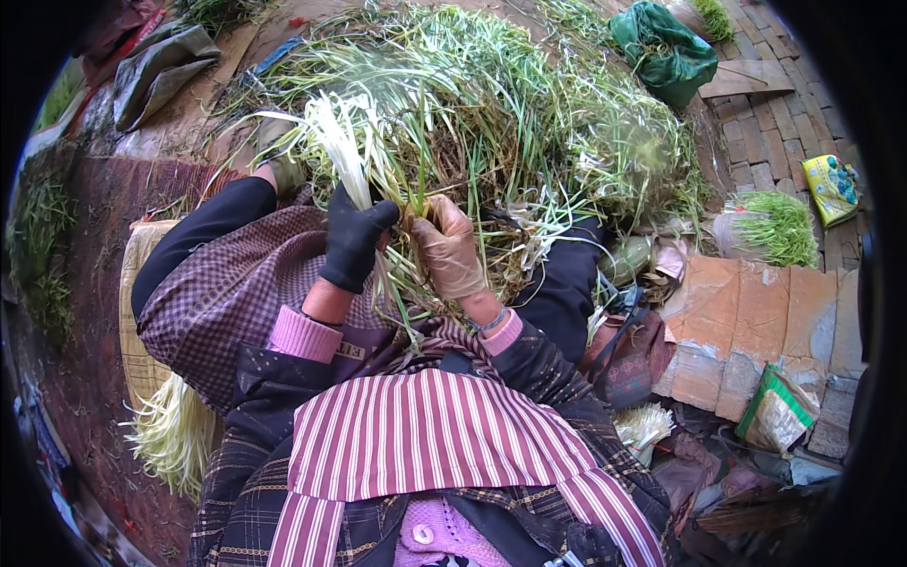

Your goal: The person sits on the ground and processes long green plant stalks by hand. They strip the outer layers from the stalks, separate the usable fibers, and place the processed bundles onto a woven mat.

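Observation:
My left hand (359, 237), in a black glove, is closed around a bunch of pale, blanched leafy stalks (346, 152), perhaps chives. Their white-yellow blades fan out above the fist. Close beside it, my right hand (446, 244) wears a thin translucent glove. Its thumb and fingers pinch a yellow-green stalk (419, 188) right by the bunch; the pinched end is partly hidden. Loose stalk ends hang below both hands over the lap. Just beyond them lies a large heap of tangled green and pale stalks (489, 92), with brown, withered matter among it.
Pale cut stalks (177, 436) lie at lower left, and a smaller white bundle (643, 429) at lower right. A wrapped green bundle (776, 228), flattened cardboard (751, 305), a yellow packet (830, 190) and a green plastic bag (666, 53) are to the right. A folded grey sack (159, 74) is upper left.

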Demonstrator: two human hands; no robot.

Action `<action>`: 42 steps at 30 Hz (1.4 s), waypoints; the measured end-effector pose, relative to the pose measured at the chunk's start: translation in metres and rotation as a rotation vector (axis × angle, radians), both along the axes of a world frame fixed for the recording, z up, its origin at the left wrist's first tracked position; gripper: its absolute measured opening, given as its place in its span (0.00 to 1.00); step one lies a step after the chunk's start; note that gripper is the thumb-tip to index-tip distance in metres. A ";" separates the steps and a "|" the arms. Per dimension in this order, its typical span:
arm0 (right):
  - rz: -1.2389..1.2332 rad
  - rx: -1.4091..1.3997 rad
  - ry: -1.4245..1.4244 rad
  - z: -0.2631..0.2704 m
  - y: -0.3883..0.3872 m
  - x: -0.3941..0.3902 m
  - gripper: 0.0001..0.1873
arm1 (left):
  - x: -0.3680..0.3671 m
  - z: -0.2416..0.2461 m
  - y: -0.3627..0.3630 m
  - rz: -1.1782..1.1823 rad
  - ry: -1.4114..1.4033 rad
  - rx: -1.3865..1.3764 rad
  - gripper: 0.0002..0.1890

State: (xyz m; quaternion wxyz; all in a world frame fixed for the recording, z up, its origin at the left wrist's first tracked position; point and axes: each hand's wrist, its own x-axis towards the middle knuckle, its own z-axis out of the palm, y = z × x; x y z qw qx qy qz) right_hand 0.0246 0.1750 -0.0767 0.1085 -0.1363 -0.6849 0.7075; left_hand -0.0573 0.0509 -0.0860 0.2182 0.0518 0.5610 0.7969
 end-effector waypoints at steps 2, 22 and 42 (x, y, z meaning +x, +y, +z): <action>0.012 0.188 0.040 -0.004 0.002 -0.001 0.08 | 0.000 -0.001 0.000 0.019 0.011 0.001 0.17; -0.388 1.180 -0.472 -0.098 0.219 0.054 0.09 | -0.043 0.057 -0.072 0.342 -0.169 0.391 0.04; 0.368 -0.282 0.006 0.035 0.002 -0.016 0.07 | -0.015 0.027 -0.020 -0.020 -0.158 0.151 0.20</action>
